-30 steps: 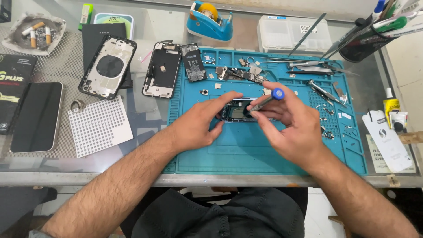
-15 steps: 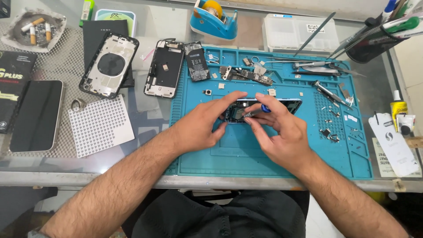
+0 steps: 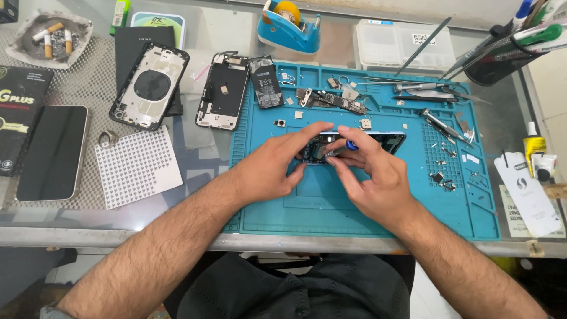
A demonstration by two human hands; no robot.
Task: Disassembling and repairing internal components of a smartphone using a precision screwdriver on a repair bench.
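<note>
A glass-topped bench carries a blue repair mat (image 3: pixel 331 212), and we work at its middle. Our left hand (image 3: pixel 271 168) pins the near end of an opened phone frame (image 3: pixel 378 142), fingers curled down on its edge. Our right hand (image 3: pixel 372 174) pinches a small blue-tipped screwdriver (image 3: pixel 342 149) between thumb and fingers, tip down in the frame. At eleven o'clock from the hands lie a phone back housing (image 3: pixel 150 85) and a second open phone (image 3: pixel 223 91); at twelve a blue tape dispenser (image 3: pixel 289 26); at two, tweezers (image 3: pixel 425 94).
</note>
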